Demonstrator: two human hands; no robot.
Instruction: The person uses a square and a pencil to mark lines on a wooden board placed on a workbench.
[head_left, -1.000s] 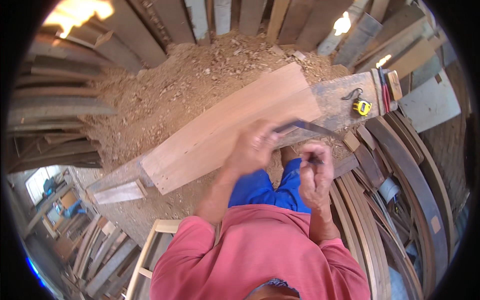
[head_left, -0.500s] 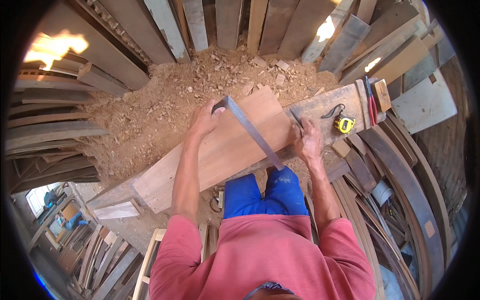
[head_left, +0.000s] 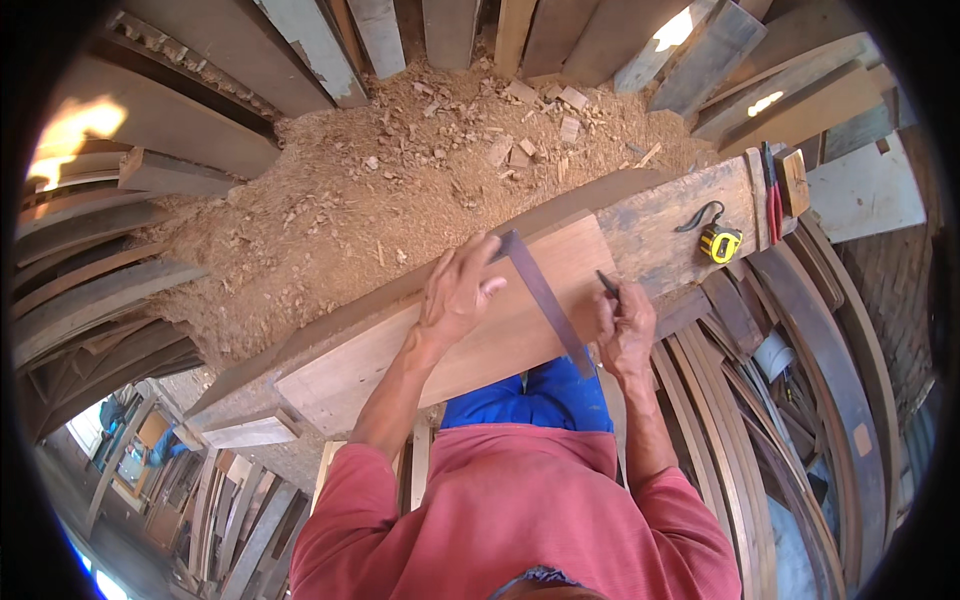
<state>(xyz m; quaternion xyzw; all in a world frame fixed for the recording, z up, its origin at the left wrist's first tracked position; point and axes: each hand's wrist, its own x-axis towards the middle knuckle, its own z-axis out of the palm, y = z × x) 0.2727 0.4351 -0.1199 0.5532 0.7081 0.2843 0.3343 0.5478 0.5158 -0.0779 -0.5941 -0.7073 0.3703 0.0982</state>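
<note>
A flat reddish-brown wooden board [head_left: 400,345] lies slantwise along a worn bench in front of me. Across its right part rests a try square, whose metal blade [head_left: 550,305] points toward my lap, its dark stock [head_left: 506,246] at the board's far edge. My left hand [head_left: 455,295] is open over the board, fingers outstretched beside the stock; slight blur hides whether the fingertips touch it. My right hand [head_left: 627,330] pinches a dark pencil-like marking tool [head_left: 607,284] near the board's right end, its tip pointing up and left.
On the bench's right part [head_left: 670,225] are a yellow tape measure [head_left: 720,242] with a black strap, red-handled pliers [head_left: 773,205] and a small wood block [head_left: 794,182]. Wood shavings [head_left: 370,190] cover the floor beyond. Planks [head_left: 840,360] stand and lie all around.
The board now lies nearer me, no longer reaching past the bench's far edge, and the square has come along with it. My left hand has loosened from the stock and spread its fingers.
</note>
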